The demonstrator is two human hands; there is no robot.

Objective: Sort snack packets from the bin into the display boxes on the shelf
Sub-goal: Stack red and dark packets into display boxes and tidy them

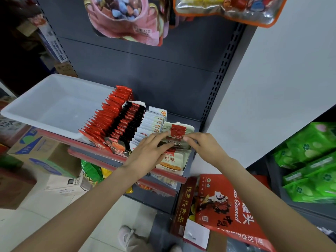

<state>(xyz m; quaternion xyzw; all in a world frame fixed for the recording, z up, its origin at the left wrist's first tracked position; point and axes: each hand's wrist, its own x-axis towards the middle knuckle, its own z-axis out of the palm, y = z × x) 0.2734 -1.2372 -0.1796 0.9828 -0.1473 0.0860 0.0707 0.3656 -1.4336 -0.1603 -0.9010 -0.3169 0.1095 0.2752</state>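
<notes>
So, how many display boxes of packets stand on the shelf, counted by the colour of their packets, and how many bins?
Red packets box: 1
Black and red packets box: 1
White packets box: 1
Beige and red packets box, with left hand and right hand on it: 1
White bin: 1
Total: 5

bin [54, 106] left on shelf [127, 159] | display boxes [171, 166] right | hands on rightmost
</notes>
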